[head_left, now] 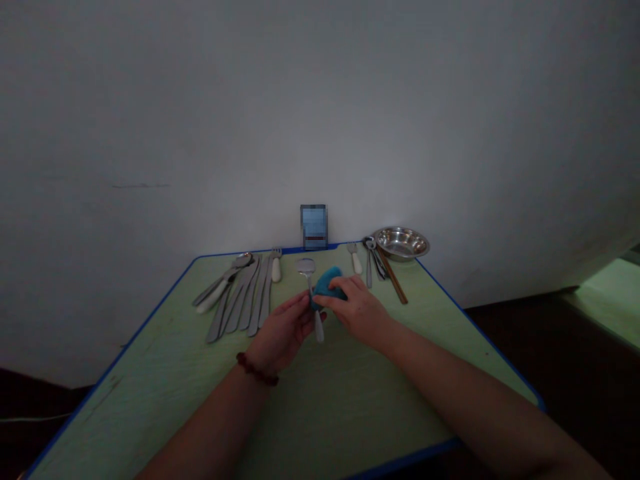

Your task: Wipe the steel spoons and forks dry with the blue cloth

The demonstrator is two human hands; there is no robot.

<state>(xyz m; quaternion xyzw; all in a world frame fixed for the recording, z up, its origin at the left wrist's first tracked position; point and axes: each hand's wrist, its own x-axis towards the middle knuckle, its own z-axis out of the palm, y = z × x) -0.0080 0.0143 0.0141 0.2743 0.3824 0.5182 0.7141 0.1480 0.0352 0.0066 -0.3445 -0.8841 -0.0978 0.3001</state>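
Over the middle of the table, my left hand [287,328] is closed around the handle of a metal spoon [306,267] with a broad, flat-looking head. The head points away from me, and the handle's end sticks out below my fingers. My right hand [361,308] grips a blue cloth [329,280], pressed against the spoon's handle just above my left fingers. Part of the handle is hidden behind the cloth and fingers.
Several table knives [249,300] lie left, beside spoons [243,260] and a white-handled fork [277,267]. On the right are another white-handled fork [355,260], more spoons [369,257], wooden chopsticks [395,279] and a steel bowl [401,243]. A phone-like screen [314,227] leans against the wall.
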